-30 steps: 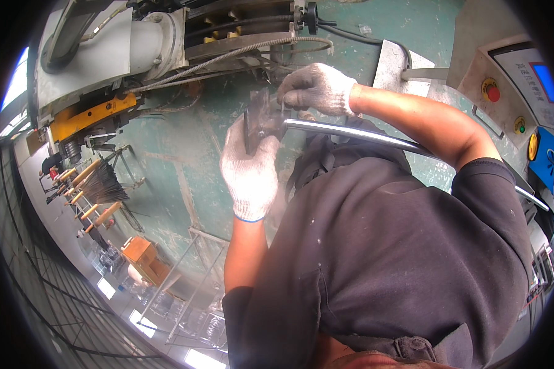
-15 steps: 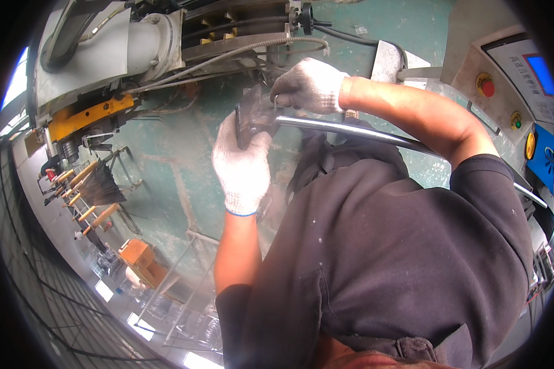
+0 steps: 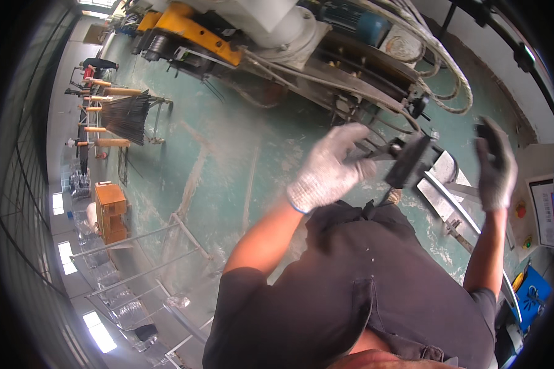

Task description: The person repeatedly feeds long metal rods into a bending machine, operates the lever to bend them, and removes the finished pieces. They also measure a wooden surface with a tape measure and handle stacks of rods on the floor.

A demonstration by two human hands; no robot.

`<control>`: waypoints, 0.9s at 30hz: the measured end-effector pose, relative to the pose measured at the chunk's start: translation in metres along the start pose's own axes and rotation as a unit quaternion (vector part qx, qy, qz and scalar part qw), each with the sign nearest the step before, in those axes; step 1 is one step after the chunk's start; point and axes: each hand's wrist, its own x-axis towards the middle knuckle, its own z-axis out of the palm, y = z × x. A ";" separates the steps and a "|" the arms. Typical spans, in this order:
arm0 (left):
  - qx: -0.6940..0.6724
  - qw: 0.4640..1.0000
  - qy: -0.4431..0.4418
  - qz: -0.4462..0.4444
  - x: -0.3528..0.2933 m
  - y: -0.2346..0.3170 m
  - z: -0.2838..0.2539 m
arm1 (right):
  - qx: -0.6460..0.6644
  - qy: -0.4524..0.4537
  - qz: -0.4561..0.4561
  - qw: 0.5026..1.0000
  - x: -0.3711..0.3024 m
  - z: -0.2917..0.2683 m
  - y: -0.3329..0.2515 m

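Note:
My left hand (image 3: 333, 167), in a white knit glove, has its fingers apart and nothing visible in it. Just right of its fingertips is a dark, flat rectangular piece (image 3: 409, 161), set by dark metal parts at the machine's near end. Farther right my right hand (image 3: 497, 166), also gloved, is raised with fingers apart and somewhat smeared by motion. Between the hands a long shiny metal bar (image 3: 454, 200) runs from near the dark piece down past my right forearm. Whether the bar touches the dark piece I cannot tell.
A large machine with a yellow arm (image 3: 194, 32) and looping hoses (image 3: 452, 71) spans the top. At right stand a control panel (image 3: 543, 206) and a blue item (image 3: 533, 289). Left are a rack of dark rods (image 3: 126, 117), a wooden box (image 3: 109, 200) and a metal frame (image 3: 181, 224).
My left hand has come off the dark rectangular piece. My right hand has left the bar's end and swung out to the right. The whole view has turned.

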 end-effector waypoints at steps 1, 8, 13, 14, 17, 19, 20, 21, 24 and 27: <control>0.005 0.999 0.035 -0.006 -0.002 -0.016 -0.026 | -0.023 0.090 -0.036 0.995 -0.008 -0.006 -0.020; 0.131 0.953 0.251 0.111 -0.003 -0.111 -0.218 | 0.193 0.158 -0.216 0.944 -0.096 0.127 -0.131; 0.322 0.887 0.277 0.180 0.024 -0.119 -0.327 | 0.188 -0.084 0.062 0.977 -0.100 0.276 -0.169; 0.374 0.855 0.282 0.222 0.032 -0.124 -0.349 | 0.219 -0.128 0.110 0.961 -0.096 0.303 -0.171; 0.424 0.846 0.269 0.179 0.053 -0.122 -0.390 | 0.258 -0.190 0.175 0.931 -0.069 0.371 -0.190; 0.468 0.827 0.262 0.168 0.073 -0.129 -0.420 | 0.299 -0.195 0.159 0.921 -0.049 0.428 -0.189; 0.478 0.826 0.249 0.167 0.082 -0.130 -0.436 | 0.310 -0.202 0.153 0.916 -0.036 0.453 -0.192; 0.489 0.824 0.234 0.165 0.092 -0.132 -0.453 | 0.318 -0.204 0.170 0.910 -0.021 0.475 -0.204; 0.519 0.819 0.194 0.147 0.130 -0.136 -0.496 | 0.402 -0.194 0.204 0.871 0.023 0.547 -0.232; 0.551 0.817 0.140 0.096 0.172 -0.145 -0.524 | 0.538 -0.186 0.232 0.789 0.061 0.610 -0.247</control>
